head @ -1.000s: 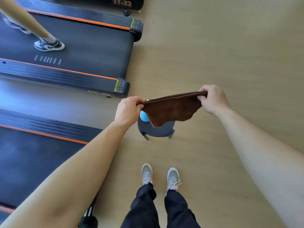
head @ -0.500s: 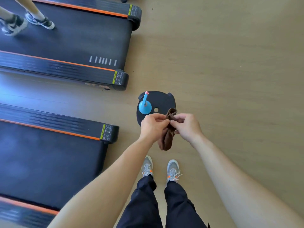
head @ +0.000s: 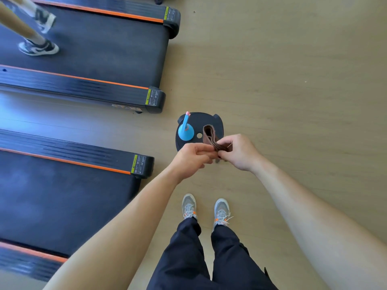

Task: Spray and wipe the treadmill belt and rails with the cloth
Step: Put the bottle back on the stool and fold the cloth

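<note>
Both hands met above a small black stool [head: 200, 120] and pinched a folded brown cloth [head: 210, 136] between them. The left hand [head: 191, 158] held the cloth's near end with thumb and curled fingers. The right hand [head: 238, 152] gripped the same end from the right. The folded loop rose toward the far side, over the stool's top. The hands hid the stool's near edge.

A blue spray bottle [head: 184, 130] with a pink tip stood on the left part of the stool, just beside the cloth, and neither hand touched it.

To the left lay the near treadmill, its dark belt [head: 62, 195] flanked by black rails [head: 73, 152] with orange stripes. The left forearm crossed in front of the belt's near right corner.

Beyond a strip of wooden floor [head: 293, 80] lay a second treadmill [head: 100, 42], well apart from the hands. Another person's sneakers [head: 38, 48] were on its belt, blurred.

The wearer's gray shoes [head: 189, 206] stood on the floor near the stool, below dark trousers [head: 188, 258].
</note>
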Demonstrator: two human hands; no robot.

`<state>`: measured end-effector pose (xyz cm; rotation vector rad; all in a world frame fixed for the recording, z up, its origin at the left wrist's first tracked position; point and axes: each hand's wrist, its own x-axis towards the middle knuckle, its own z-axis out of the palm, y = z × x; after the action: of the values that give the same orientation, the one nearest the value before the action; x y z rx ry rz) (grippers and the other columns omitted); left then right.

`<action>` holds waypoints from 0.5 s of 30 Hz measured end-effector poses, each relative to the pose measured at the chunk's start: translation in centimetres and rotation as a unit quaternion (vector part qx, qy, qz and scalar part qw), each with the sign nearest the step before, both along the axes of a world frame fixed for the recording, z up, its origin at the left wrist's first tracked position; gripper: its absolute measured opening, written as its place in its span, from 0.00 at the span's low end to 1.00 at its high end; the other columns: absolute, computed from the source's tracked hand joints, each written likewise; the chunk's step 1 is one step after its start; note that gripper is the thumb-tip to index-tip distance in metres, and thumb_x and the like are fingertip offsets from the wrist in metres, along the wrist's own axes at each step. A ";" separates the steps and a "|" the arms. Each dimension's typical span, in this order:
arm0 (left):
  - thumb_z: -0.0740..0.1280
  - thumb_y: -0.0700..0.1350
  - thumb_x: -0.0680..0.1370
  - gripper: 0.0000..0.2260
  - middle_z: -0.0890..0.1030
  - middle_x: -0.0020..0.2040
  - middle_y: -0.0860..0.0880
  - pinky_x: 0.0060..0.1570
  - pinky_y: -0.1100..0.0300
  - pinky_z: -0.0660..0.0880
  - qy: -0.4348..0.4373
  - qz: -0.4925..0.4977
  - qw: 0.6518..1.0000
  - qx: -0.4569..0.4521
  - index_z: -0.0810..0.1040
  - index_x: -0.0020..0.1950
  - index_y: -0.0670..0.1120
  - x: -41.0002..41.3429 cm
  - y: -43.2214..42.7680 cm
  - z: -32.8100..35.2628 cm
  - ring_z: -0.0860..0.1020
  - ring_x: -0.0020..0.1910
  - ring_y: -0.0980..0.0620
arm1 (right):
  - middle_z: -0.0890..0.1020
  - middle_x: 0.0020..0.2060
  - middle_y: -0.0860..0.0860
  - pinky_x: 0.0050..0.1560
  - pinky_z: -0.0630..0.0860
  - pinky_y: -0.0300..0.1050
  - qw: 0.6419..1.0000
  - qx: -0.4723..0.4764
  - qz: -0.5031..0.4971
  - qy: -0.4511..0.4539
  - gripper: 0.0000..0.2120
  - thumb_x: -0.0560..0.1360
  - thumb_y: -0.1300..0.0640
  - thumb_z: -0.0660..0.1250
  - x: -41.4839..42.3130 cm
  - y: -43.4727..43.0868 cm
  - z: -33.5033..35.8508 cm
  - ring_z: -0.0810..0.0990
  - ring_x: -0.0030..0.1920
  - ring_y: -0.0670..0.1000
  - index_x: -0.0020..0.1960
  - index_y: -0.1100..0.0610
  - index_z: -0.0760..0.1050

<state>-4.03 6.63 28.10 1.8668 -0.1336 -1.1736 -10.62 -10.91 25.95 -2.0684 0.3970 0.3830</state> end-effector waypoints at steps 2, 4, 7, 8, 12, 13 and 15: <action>0.70 0.37 0.78 0.11 0.86 0.50 0.55 0.55 0.56 0.81 -0.112 -0.017 0.992 0.053 0.80 0.56 0.52 0.4 0.7 -0.4 0.83 0.49 0.55 | 0.84 0.42 0.47 0.40 0.73 0.39 0.999 -0.032 0.031 0.002 0.10 0.73 0.62 0.71 0.2 -0.1 0.9 0.77 0.39 0.45 0.49 0.50 0.85; 0.75 0.42 0.75 0.18 0.80 0.56 0.52 0.53 0.53 0.80 -0.255 -0.048 0.958 0.124 0.75 0.61 0.54 0.9 1.1 -1.0 0.79 0.52 0.52 | 0.81 0.42 0.49 0.38 0.69 0.40 0.998 -0.045 0.053 0.000 0.10 0.72 0.62 0.70 0.5 -0.3 1.9 0.75 0.38 0.44 0.48 0.50 0.85; 0.77 0.46 0.73 0.33 0.68 0.70 0.47 0.55 0.49 0.75 -0.327 -0.140 0.921 0.160 0.68 0.76 0.59 1.5 0.9 -1.6 0.69 0.65 0.46 | 0.78 0.42 0.50 0.40 0.73 0.46 0.995 -0.049 0.083 0.001 0.10 0.71 0.63 0.68 0.7 -0.9 3.2 0.75 0.39 0.48 0.44 0.49 0.82; 0.76 0.46 0.74 0.29 0.68 0.71 0.48 0.56 0.49 0.75 -0.333 -0.158 0.917 0.153 0.72 0.74 0.58 1.7 0.8 -1.7 0.69 0.66 0.45 | 0.78 0.42 0.50 0.42 0.74 0.47 0.994 -0.058 0.091 0.002 0.09 0.71 0.62 0.68 0.7 -1.2 3.4 0.75 0.40 0.49 0.44 0.50 0.82; 0.73 0.43 0.78 0.08 0.81 0.54 0.53 0.53 0.51 0.79 -0.332 -0.145 0.927 0.101 0.84 0.56 0.49 2.0 0.9 -1.7 0.79 0.53 0.50 | 0.77 0.44 0.47 0.45 0.76 0.49 0.987 -0.119 0.106 0.028 0.09 0.72 0.61 0.64 0.6 -2.6 3.4 0.76 0.45 0.51 0.44 0.49 0.79; 0.73 0.44 0.79 0.07 0.81 0.51 0.55 0.52 0.53 0.79 -0.323 -0.145 0.929 0.108 0.84 0.56 0.50 1.9 0.9 -1.7 0.80 0.51 0.52 | 0.77 0.44 0.47 0.46 0.76 0.49 0.982 -0.144 0.117 0.045 0.08 0.72 0.61 0.63 0.6 -2.8 3.0 0.76 0.46 0.52 0.45 0.49 0.77; 0.71 0.46 0.80 0.07 0.80 0.48 0.56 0.48 0.56 0.78 -0.318 -0.156 0.927 0.127 0.82 0.58 0.51 2.0 0.7 -2.0 0.80 0.48 0.53 | 0.77 0.47 0.50 0.45 0.75 0.48 0.965 -0.199 0.152 0.076 0.08 0.73 0.62 0.62 1.0 -3.1 1.9 0.76 0.47 0.54 0.47 0.50 0.74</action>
<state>-2.07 7.34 26.05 2.4741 -0.6887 -0.7627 -9.60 -14.01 27.90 -2.5113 0.2608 0.6962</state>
